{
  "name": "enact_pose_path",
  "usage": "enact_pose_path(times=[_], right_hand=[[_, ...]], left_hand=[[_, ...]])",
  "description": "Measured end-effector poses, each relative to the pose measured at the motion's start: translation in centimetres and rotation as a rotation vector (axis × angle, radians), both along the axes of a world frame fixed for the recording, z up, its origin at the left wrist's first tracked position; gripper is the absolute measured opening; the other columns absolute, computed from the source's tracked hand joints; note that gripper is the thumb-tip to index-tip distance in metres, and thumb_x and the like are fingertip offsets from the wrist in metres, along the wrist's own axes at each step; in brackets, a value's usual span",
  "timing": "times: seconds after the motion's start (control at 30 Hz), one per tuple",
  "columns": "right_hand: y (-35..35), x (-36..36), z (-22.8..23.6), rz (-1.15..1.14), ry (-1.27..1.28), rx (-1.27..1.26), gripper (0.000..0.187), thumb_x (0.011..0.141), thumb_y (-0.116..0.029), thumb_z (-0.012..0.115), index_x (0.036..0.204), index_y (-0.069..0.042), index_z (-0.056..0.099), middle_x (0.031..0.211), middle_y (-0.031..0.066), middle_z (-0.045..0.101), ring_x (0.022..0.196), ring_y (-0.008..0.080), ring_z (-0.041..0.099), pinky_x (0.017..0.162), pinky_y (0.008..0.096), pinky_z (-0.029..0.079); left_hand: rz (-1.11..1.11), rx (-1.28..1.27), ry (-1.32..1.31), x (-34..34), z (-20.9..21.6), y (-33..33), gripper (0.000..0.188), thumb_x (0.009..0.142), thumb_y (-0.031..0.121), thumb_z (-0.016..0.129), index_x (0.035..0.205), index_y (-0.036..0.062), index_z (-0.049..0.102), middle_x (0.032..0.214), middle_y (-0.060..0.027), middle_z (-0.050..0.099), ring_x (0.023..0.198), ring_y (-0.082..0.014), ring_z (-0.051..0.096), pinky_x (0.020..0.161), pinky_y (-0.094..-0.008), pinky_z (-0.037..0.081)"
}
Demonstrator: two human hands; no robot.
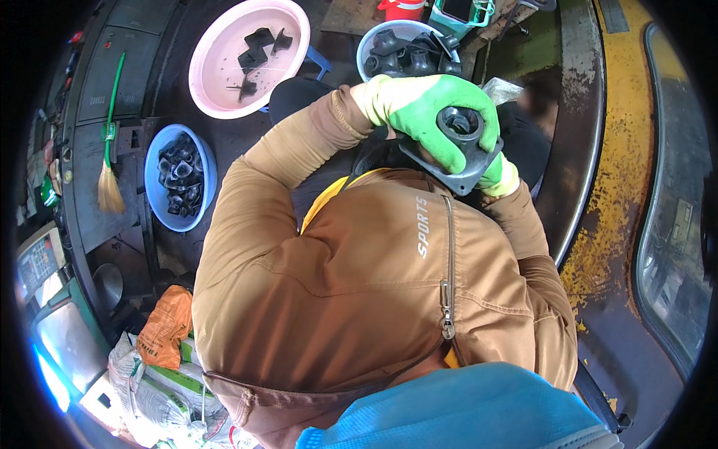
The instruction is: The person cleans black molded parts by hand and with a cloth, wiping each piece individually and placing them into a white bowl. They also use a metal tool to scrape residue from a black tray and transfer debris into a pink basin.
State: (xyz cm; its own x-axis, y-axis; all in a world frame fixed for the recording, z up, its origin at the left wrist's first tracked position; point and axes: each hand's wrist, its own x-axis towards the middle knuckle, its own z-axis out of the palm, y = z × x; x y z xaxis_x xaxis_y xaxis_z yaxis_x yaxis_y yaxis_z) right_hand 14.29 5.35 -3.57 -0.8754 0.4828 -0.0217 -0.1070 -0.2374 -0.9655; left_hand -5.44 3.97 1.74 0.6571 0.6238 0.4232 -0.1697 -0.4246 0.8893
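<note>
Blue cap (464,411); gloved left hand (422,112) tilts grey fitting (462,150) bore-up.

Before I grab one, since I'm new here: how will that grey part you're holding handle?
The grey part looks rigid, probably moulded. With a flat flange and round socket, it likely won't roll. Both gloved hands grip it, hinting at some bulk.

The right hand in a green glove (499,173) is mostly hidden behind the grey plastic flanged part (456,153). A red container (402,7) is cut off by the top edge.
</note>
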Motion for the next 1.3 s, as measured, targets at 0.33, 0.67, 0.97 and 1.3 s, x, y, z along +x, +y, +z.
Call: enact_pose_path(times=[0.33, 0.67, 0.97, 1.3], right_hand=[[2.1, -2.8, 0.0, -0.515, 0.08, 0.33, 0.044, 0.091, -0.015, 0.058, 0.131, -0.005, 0.043, 0.129, 0.0092, 0.05, 0.117, 0.0192, 0.051, 0.097, 0.0335, 0.044], [0.6, -2.8, 1.3, -0.367, 0.207, 0.119, 0.033, 0.093, -0.026, 0.052, 0.123, -0.011, 0.046, 0.118, 0.0025, 0.051, 0.111, 0.0128, 0.05, 0.095, 0.0286, 0.041], [1.3, 0.4, 1.5, -0.005, -0.198, 0.881, 0.064, 0.074, -0.019, 0.078, 0.129, -0.007, 0.046, 0.125, 0.0079, 0.053, 0.117, 0.0205, 0.052, 0.096, 0.0342, 0.044], [0.0, -1.0, 1.2, -0.076, -0.056, 0.645, 0.064, 0.073, -0.018, 0.079, 0.128, -0.005, 0.049, 0.124, 0.0105, 0.055, 0.115, 0.0207, 0.054, 0.096, 0.0344, 0.045]], left_hand=[[0.7, 0.198, 0.203, 0.3, 0.8, 0.0, 0.075, 0.062, 0.025, 0.084, 0.126, 0.0029, 0.052, 0.132, -0.014, 0.052, 0.122, -0.0279, 0.05, 0.101, -0.0393, 0.042], [0.647, 0.201, -0.102, 2.1, -1.2, -0.7, 0.042, 0.067, 0.009, 0.08, 0.103, 0.0035, 0.06, 0.109, -0.0126, 0.064, 0.102, -0.0248, 0.061, 0.089, -0.037, 0.049], [0.282, 0.003, -0.073, 0.8, -0.2, -1.0, 0.038, 0.068, 0.01, 0.078, 0.101, 0.0028, 0.062, 0.107, -0.0108, 0.064, 0.099, -0.0236, 0.061, 0.088, -0.0359, 0.049], [-0.245, -0.054, -0.028, -0.1, -0.4, 1.6, 0.047, 0.063, 0.023, 0.078, 0.104, 0.0048, 0.064, 0.114, -0.0109, 0.063, 0.109, -0.0267, 0.057, 0.104, -0.0432, 0.035]])
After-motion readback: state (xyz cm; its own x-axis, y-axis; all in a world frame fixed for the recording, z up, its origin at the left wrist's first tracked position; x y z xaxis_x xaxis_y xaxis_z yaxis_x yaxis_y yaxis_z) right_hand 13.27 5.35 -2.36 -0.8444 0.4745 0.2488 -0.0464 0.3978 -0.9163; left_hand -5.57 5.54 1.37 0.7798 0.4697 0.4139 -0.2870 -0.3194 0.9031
